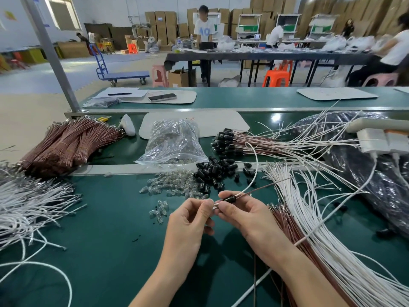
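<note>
Both hands meet low over the green counter. The right hand pinches a black cap between thumb and forefinger. The left hand, fingers curled, pinches the pale wire tips poking from the cap's near end. A white wire and a thin brown wire leave the cap's far end, rising to the right.

The step looks like drawing both leads through the cap. To do it well, the right hand should hold the cap steady while the left pulls straight along its axis. The two tips should stay level with each other and unbent, so that whatever joins them next seats cleanly.

Just beyond lie loose black caps, with clear bulbs to their left and a bag of bulbs further back. Capped assemblies lie behind, and a fan of white leads runs along the right.
</note>
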Demonstrator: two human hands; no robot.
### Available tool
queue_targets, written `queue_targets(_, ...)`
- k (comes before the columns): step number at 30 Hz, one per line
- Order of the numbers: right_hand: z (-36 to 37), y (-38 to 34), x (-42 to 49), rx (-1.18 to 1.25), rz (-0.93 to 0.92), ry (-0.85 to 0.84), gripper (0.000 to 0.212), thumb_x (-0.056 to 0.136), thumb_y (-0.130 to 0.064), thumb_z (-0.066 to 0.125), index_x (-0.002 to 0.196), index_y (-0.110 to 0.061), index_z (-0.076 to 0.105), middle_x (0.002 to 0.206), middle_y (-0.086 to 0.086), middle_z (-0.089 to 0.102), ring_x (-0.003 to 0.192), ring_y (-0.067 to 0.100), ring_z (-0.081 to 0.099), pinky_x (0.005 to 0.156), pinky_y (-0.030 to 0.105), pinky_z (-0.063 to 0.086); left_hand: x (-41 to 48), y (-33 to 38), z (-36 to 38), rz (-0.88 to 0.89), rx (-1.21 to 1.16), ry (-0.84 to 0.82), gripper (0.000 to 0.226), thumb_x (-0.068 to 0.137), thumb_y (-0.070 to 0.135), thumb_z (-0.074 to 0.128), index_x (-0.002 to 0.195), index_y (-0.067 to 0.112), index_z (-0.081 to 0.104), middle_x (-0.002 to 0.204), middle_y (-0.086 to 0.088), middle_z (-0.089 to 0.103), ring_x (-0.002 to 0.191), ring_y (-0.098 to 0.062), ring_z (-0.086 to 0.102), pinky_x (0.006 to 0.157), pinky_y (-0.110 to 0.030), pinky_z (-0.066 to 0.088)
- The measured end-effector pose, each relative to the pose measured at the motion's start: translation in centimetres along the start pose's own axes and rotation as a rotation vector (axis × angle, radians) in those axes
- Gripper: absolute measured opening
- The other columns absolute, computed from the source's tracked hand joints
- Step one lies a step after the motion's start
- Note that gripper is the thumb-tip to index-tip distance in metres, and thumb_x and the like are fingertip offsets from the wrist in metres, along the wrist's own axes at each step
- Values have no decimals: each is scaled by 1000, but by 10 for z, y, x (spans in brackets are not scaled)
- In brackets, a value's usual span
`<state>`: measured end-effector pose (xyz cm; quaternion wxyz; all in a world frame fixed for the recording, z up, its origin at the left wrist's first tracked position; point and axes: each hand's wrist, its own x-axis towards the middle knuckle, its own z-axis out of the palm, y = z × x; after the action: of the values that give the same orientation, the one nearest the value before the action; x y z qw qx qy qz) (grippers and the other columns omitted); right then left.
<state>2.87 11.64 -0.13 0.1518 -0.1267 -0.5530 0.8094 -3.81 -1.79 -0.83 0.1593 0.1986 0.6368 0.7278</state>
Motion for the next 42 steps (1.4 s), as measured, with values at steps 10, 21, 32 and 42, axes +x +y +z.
queue_targets(10, -4, 0, 2, -13, -42, -10, 33, 67, -34, 87, 99, -27, 78, 94, 11, 77, 86, 18, 74, 75, 21, 57, 3, -1, -5, -22, -11, -50, 27, 89, 36, 65, 92, 10, 72, 86, -8, 74, 70, -16, 68, 63, -28, 58)
queue_targets(21, -5, 2, 2, -26, -46, -3, 54, 59, -48, 94, 105, -27, 77, 98, 12, 77, 92, 21, 74, 80, 23, 57, 2, -2, -6, -41, 41, -71, 15, 99, 20, 61, 96, 8, 71, 89, -7, 75, 73, -16, 69, 63, -27, 58)
queue_targets(32, -5, 2, 1, -24, -23, -20, 43, 72, -18, 81, 114, -27, 74, 97, 13, 78, 91, 20, 75, 77, 22, 58, 3, -6, -6, -48, 84, -44, 21, 101, 21, 59, 92, 5, 68, 83, -11, 73, 71, -18, 68, 63, -28, 58)
queue_targets(42, -5, 2, 0, -128, -80, 4, 45, 84, -2, 76, 122, -23, 66, 92, 8, 78, 86, 13, 75, 77, 19, 57, 2, -6, -5, -40, 114, -59, 18, 101, 16, 58, 88, 5, 66, 77, -4, 71, 68, -18, 68, 61, -27, 57)
